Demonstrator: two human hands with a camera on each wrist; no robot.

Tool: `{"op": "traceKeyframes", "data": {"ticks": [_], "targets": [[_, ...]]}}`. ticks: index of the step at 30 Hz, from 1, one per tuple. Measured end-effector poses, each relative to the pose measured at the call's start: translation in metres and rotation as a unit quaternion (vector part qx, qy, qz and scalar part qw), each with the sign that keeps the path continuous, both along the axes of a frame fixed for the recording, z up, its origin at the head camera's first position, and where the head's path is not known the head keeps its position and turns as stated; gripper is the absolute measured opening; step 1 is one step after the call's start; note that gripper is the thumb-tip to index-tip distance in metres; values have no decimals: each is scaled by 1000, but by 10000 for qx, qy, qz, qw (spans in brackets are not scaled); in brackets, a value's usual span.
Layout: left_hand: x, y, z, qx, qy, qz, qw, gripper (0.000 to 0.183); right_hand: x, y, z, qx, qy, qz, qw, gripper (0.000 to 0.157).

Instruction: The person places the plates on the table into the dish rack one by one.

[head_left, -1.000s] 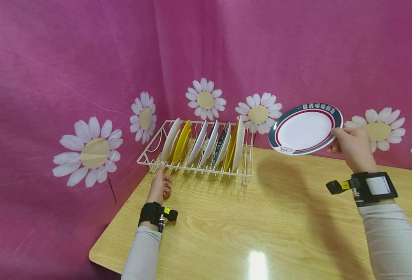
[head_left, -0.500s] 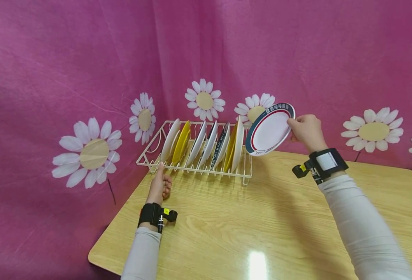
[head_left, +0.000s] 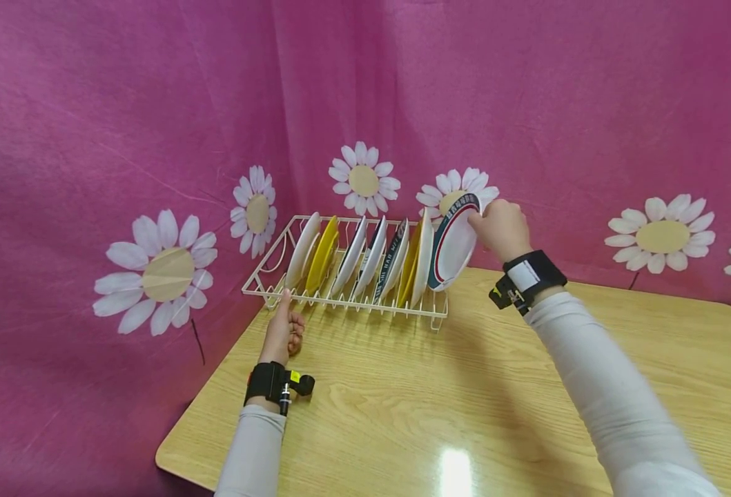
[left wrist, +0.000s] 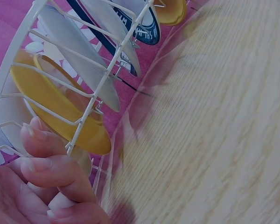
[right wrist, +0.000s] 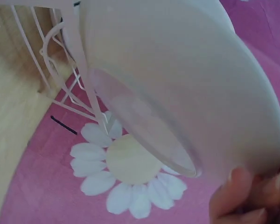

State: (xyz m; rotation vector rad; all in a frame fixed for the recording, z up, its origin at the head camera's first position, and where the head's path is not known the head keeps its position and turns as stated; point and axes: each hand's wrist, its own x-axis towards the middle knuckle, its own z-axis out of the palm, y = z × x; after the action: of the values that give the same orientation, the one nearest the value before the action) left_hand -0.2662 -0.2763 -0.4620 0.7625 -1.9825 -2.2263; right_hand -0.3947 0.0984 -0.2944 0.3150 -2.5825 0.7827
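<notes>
A white plate (head_left: 455,245) with a dark lettered rim and a red ring stands steeply tilted at the right end of the rack. My right hand (head_left: 503,228) pinches its upper right rim; the right wrist view shows the plate's pale underside (right wrist: 177,79). The white wire dish rack (head_left: 346,301) holds several upright plates: white, yellow and dark-rimmed. My left hand (head_left: 283,328) holds the rack's front rail near its left corner, thumb up against the rail. Its fingers (left wrist: 60,175) are curled beside a yellow plate (left wrist: 60,105). Whether the held plate's lower edge touches the rack wires cannot be told.
The rack stands on a light wooden table (head_left: 365,400), near its back left corner. A pink cloth (head_left: 527,90) with white daisies hangs behind and to the left. Both wrists carry black straps with small cameras.
My right hand has moved left with the plate, from over the right of the table to the rack's right end. The plate has turned from nearly flat to steep. The left hand stays put.
</notes>
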Motion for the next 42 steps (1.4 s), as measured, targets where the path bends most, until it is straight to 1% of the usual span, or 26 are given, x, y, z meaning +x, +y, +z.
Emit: {"op": "traceKeyframes", "data": {"ticks": [4,7,10,12,15,17,20,22,26,28,33,38,40,42], "targets": [[2,0,1,-12,5,40,10000,74,-1,-18,3,377,158,-117,9991,32],[3,-1,1,7,4,76,10000,75,-1,-34,5,643,219,-86,9977,24],[3,-2,1,10,-13,84,10000,74,2,-50,4,818,413,-51,9958,17],[3,-3,0,-7,-31,92,10000,74,3,-60,2,873,547,-42,9947,19],[3,-3,0,-27,-36,94,9999,74,5,-69,-2,903,596,-41,9941,28],[3,-3,-1,2,-46,87,10000,74,4,-71,-8,910,581,-49,9941,27],[3,-2,-1,23,-63,80,9999,74,2,-71,-17,967,518,0,9940,19],[3,-2,-1,11,-78,79,9999,73,1,-70,-23,1033,558,33,9931,16],[2,-2,-1,-21,-81,69,9999,72,0,-68,-33,1179,635,23,9910,21],[2,-2,0,-14,-74,73,9999,73,0,-67,-38,1173,629,-13,9911,22],[2,0,1,-43,-48,69,10000,74,-2,-64,-48,941,512,-12,9942,21],[2,1,1,-18,-54,59,10000,73,-2,-61,-57,810,342,-106,9961,22],[1,1,0,-12,-45,72,10000,73,-1,-61,-58,802,328,-93,9962,24],[1,1,-1,-48,-28,78,10000,73,0,-61,-59,828,340,-30,9960,30]]}}
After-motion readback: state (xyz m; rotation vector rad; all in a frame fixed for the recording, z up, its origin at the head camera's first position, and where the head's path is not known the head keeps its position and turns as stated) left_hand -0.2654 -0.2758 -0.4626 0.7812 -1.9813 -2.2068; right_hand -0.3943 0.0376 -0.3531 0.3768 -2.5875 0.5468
